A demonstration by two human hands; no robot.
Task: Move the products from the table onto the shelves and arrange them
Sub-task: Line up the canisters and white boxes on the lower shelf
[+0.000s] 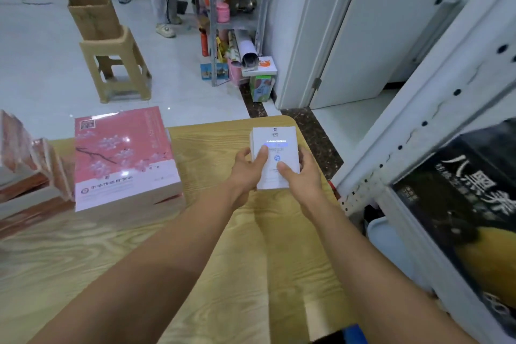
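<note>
Counter (pixel 195 246): pale wood-grain top, fills the lower frame; its rounded far corner lies just beyond the hands.

Shelf unit (pixel 435 109): white perforated uprights, right of the counter and close beside it; a dark box (pixel 460 204) with large white characters already lies on one level.

Pink box (pixel 122 156): large, flat, blossom print; rests on the counter's left part, well apart from the hands. More red-and-white boxes (pixel 25 165) are stacked at the far left, blurred.

White box (pixel 275 156): small, upright-oblong, long axis running away from the person; held near the counter's far right corner. Whether it is touching the top or lifted cannot be told.

Left hand (pixel 247 169): closed on the white box's left edge, thumb across its face.

Right hand (pixel 303 173): closed on its right edge, thumb likewise on top.

Relation for the next move: the shelf lies to the right of the held box, on the right hand's side, so the carry probably swings rightward.
</note>
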